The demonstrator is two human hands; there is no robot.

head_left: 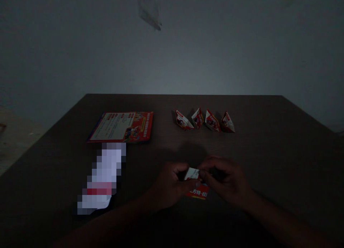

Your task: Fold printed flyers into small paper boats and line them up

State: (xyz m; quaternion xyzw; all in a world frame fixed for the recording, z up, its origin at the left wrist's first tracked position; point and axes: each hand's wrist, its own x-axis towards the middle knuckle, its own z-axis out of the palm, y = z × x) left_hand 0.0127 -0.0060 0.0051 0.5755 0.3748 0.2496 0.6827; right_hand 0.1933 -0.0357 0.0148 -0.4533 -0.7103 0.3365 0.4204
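Nearest are the two bare hands, with the red-and-white paper piece (197, 193) between them, just above or on the table (268, 147); which of the two cannot be told. The left hand (168, 186) comes in from the left of the paper piece, its grip closed on that side, the thumb lying across the front. The right hand (228, 180) is at the paper piece's right, its grip pinching the upper right part between thumb and fingers. White printed characters show on the red lower portion; the upper portion is pale.

Well to the left of the paper piece lies a long pale object (104, 172), pixelated, so its kind cannot be told. Beyond it, farther left of and behind the paper piece, a stack of printed sheets (113, 128) lies flat. Straight behind the paper piece, four folded paper shapes (212, 122) in red and white stand in a row. Farthest back is a grey wall (215, 51), with clear plastic (149, 8) high above the paper piece, toward its left.
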